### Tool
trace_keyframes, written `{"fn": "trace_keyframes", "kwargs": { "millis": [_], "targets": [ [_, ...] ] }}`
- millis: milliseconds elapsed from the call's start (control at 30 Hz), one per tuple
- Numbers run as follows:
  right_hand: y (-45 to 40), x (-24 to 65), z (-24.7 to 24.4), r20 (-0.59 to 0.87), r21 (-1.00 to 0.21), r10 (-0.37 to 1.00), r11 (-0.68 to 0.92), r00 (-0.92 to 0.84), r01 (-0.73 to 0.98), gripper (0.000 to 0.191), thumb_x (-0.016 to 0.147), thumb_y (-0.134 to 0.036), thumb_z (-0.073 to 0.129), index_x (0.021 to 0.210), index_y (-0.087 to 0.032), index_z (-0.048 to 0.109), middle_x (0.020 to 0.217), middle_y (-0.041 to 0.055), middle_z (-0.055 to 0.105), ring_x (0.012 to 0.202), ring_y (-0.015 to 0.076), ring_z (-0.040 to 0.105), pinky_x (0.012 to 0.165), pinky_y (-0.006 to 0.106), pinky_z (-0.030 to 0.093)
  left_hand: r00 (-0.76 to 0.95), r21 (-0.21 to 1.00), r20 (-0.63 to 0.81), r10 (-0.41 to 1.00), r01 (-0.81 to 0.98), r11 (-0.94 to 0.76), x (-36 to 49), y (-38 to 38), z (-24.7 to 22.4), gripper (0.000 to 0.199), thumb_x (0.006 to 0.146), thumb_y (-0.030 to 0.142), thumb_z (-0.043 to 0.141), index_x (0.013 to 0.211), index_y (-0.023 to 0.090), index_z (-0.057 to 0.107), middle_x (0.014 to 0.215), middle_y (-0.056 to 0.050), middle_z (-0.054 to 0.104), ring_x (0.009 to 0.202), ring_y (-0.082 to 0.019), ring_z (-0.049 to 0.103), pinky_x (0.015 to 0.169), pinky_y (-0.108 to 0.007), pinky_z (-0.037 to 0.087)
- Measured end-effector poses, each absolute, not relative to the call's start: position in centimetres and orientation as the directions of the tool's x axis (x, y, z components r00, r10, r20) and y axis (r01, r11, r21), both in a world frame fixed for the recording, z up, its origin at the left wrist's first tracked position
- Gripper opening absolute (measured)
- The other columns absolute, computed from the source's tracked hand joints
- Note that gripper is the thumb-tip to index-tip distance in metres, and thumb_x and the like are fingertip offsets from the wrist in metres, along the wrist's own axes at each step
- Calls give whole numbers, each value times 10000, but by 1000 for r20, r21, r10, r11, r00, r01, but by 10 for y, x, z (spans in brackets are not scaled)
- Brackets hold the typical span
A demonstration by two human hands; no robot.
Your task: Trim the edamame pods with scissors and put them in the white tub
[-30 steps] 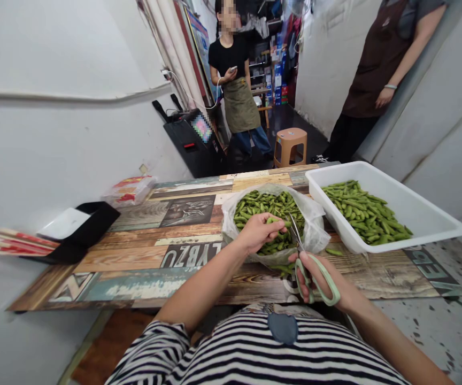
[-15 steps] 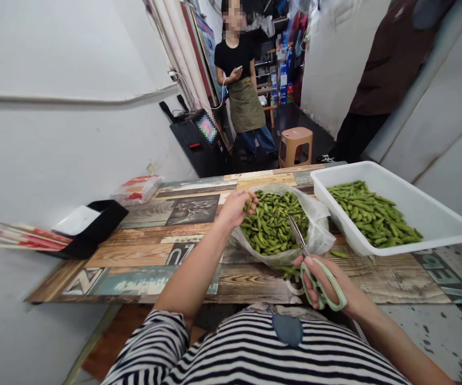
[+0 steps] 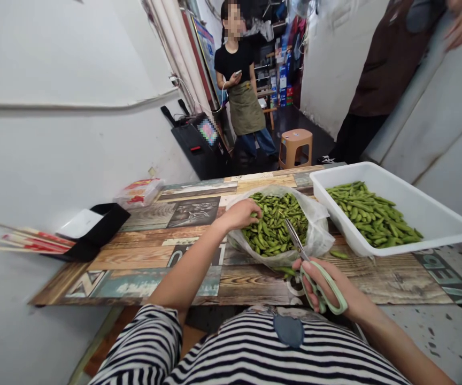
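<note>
Your wood-patterned table [image 3: 135,259] spans the view, its long side running left to right before you. On its right side sits the white tray [image 3: 435,222], set at a slant, with a heap of green pods [image 3: 371,216] toward its left part. Just beside it, near the middle, the pale plastic bag [image 3: 320,230] stands open, its mouth facing up and full of loose pods [image 3: 275,227] lying at mixed angles.

The scissors [image 3: 302,253] are at the bag's near right edge. Their long axis runs slantwise: the tips point away from you and leftward, over the pods, while the green handles lie toward you and to the right. The blades lie close together.

Your right hand [image 3: 327,280] is wrapped around those handles. Your left hand [image 3: 245,214] is at the bag's left side, fingers curled down over the pods; you cannot tell whether they grip one. A single pod [image 3: 338,254] lies on the table, right of the bag.
</note>
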State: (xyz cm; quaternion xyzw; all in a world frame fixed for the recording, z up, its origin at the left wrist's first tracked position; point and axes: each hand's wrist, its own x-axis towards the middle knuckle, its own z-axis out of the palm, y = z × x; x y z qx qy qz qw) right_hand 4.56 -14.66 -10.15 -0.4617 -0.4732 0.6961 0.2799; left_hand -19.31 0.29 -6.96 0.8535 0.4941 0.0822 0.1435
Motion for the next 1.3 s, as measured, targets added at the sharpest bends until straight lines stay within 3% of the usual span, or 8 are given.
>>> {"fn": "trace_keyframes", "kwargs": {
  "millis": [133,233,400,567,767,1000,1167,1300],
  "targets": [
    [-144,46,-106,-355,-930,846,-363,-397,58,454,781,-642,496,842,-192,476,548,-71,454,399,76,443,372,196,399,477,665,126,870,610,-431,-177,-12,-65,168,725,289,634,828,165,682,810,-22,660,783,-144,577,771,-235,414],
    [-143,48,-111,-293,-956,870,-277,-396,99,431,805,-615,491,908,-197,505,576,-60,458,441,90,465,398,202,401,416,777,119,901,526,-346,-161,-28,-69,208,698,341,668,793,156,686,780,-15,668,741,-135,578,741,-231,416],
    [-142,51,-109,-262,-956,874,-176,-409,236,430,842,-591,451,1012,-201,516,536,-62,448,430,101,447,411,211,384,367,779,107,924,546,-308,-146,-41,-75,189,663,343,704,677,155,684,713,-6,674,696,-126,587,704,-225,409],
    [-139,54,-104,-210,-932,888,-56,-408,357,381,858,-561,448,939,-199,538,520,-56,454,440,104,440,434,211,363,439,715,70,896,604,-352,-144,-45,-69,166,689,322,684,676,157,694,678,8,668,672,-118,582,666,-213,381],
    [-138,58,-101,-101,-884,917,94,-385,458,370,844,-542,489,892,-192,600,637,-12,570,548,127,477,518,225,362,429,658,9,903,677,-329,-144,-46,-60,190,683,341,682,714,157,715,651,10,663,636,-117,562,628,-207,363],
    [-137,60,-94,-80,-883,901,135,-427,450,371,844,-518,497,947,-189,636,813,30,660,744,190,569,684,272,430,499,670,17,867,638,-380,-145,-44,-54,159,675,328,685,685,173,720,629,15,663,619,-112,555,613,-202,361],
    [-138,58,-108,-172,-923,910,-16,-376,384,355,807,-544,535,789,-194,586,485,-54,436,415,101,414,403,213,334,503,724,34,864,584,-369,-145,-43,-57,145,648,306,700,665,162,702,640,11,664,616,-107,553,600,-200,372],
    [-138,54,-113,-310,-943,881,-239,-358,230,403,781,-601,529,865,-207,539,477,-80,408,351,90,391,338,207,325,385,893,-82,919,438,-104,-145,-44,-61,213,692,326,666,788,137,675,525,11,590,428,-65,437,445,-186,308]
  ]
}}
